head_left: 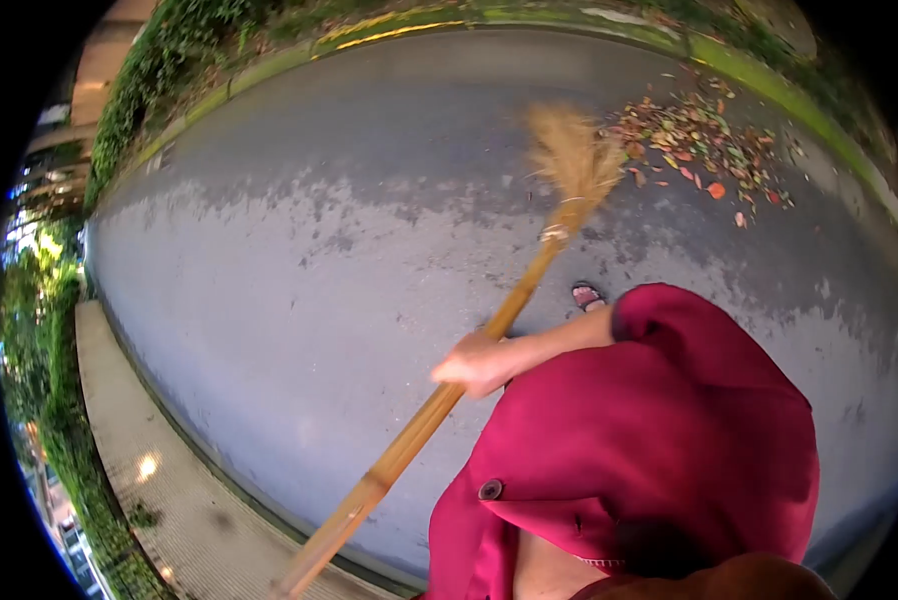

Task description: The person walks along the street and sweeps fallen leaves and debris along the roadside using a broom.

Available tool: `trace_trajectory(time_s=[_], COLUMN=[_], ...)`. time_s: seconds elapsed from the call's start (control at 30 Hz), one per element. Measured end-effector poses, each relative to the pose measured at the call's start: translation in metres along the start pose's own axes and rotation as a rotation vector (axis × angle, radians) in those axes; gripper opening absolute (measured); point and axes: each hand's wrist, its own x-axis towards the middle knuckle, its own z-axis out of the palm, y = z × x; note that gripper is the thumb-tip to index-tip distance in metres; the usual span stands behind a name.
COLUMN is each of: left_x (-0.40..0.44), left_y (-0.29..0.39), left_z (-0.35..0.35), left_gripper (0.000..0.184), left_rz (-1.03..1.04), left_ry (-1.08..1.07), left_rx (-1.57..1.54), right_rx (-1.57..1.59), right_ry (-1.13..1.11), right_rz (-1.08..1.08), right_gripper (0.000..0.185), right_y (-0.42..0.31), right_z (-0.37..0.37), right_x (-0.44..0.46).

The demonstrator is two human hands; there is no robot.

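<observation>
My right hand [477, 364] is closed around the middle of a long bamboo broom handle [399, 450]. The forearm reaches across from the red sleeve on the right. The handle slants from the bottom left up to a straw-coloured bristle head [574, 155], slightly blurred, which rests over the grey pavement [319, 270]. Beside the bristles, to their right, lies a scattered pile of brown, red and green leaves [709, 140]. My left hand is not seen in the frame.
A mossy curb [749, 75] with plants behind it curves along the top and right. At the left, a paved walkway [159, 450] runs beside a green hedge [64, 400]. A foot in a sandal [587, 296] shows just above my forearm.
</observation>
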Motion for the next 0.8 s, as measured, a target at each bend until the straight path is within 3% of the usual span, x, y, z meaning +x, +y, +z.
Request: trace_trajectory(time_s=[0.03, 0.1, 0.13, 0.17, 0.2, 0.27, 0.4, 0.5, 0.57, 0.6, 0.63, 0.7, 0.8], left_x=[-0.016, -0.078, -0.121, -0.17, -0.212, -0.261, -0.236, -0.214, -0.156, -0.136, -0.116, -0.101, -0.072], left_y=[0.002, -0.032, -0.051, -0.066, -0.062, -0.045, -0.043, -0.048, -0.048, -0.018, 0.002, 0.04, 0.024], left_z=[0.018, 0.069, 0.095, 0.116, 0.129, 0.14, 0.1, 0.041, -0.025, -0.052, -0.08, -0.108, -0.101], left_gripper=[0.021, 0.026, 0.028, 0.025, 0.025, 0.028, 0.031, 0.031, 0.027, 0.023, 0.024, 0.027, 0.028], left_rz=[-0.123, -0.163, 0.042, 0.012, -0.102, -0.583, -0.67, -0.406, -0.239, 0.265, 0.319, 0.239, 0.385], left_ry=[-0.09, -0.311, -0.506, -0.565, -0.765, -0.675, -0.568, -0.431, -0.389, -0.352, -0.251, -0.21, 0.068], left_rx=[-0.049, 0.0, -0.036, 0.066, 0.006, -0.528, -0.455, -0.287, -0.206, 0.197, 0.221, 0.088, -0.194], right_rx=[-0.069, -0.095, -0.119, -0.213, -0.182, -0.377, -0.385, -0.368, -0.273, -0.242, -0.21, -0.135, -0.082], right_ry=[0.087, 0.024, 0.023, 0.085, 0.087, 0.041, 0.052, 0.061, 0.042, 0.068, 0.079, 0.155, 0.146], right_rz=[0.036, 0.411, 0.483, 0.509, 0.647, 0.728, 0.797, 0.612, 0.478, 0.32, 0.223, -0.028, -0.052], right_gripper=[0.016, 0.013, 0.014, 0.014, 0.016, 0.015, 0.012, 0.013, 0.013, 0.012, 0.011, 0.01, 0.013], right_y=[0.015, 0.052, 0.099, 0.129, 0.141, 0.121, 0.069, 0.025, -0.011, -0.027, -0.053, -0.079, -0.099], right_z=[-0.02, -0.05, -0.049, -0.054, -0.07, -0.105, -0.095, -0.073, -0.055, -0.044, -0.036, -0.005, 0.027], right_x=[-0.04, -0.122, -0.168, -0.213, -0.247, -0.289, -0.297, -0.271, -0.246, -0.233, -0.22, -0.202, -0.211])
